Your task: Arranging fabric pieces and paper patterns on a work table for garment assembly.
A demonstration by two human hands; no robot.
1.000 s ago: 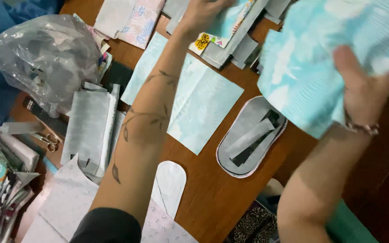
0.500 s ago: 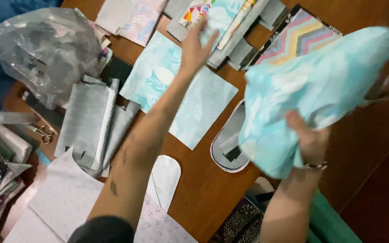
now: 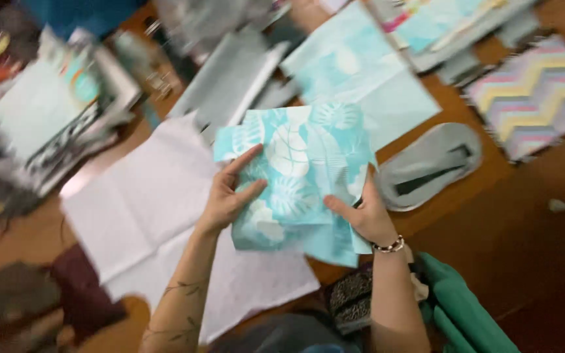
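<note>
Both hands, left hand [image 3: 230, 196] and right hand [image 3: 361, 216], pinch the leaf-print fabric piece [image 3: 295, 176] mid-frame above the worktop [image 3: 492, 196]; handling looks underway, nothing joined yet.

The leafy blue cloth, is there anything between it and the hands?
No, nothing visible is in the way. The left hand and the right hand both grip the leafy blue cloth directly, one at each side, holding it up above the white sheet and the wooden table.
</note>
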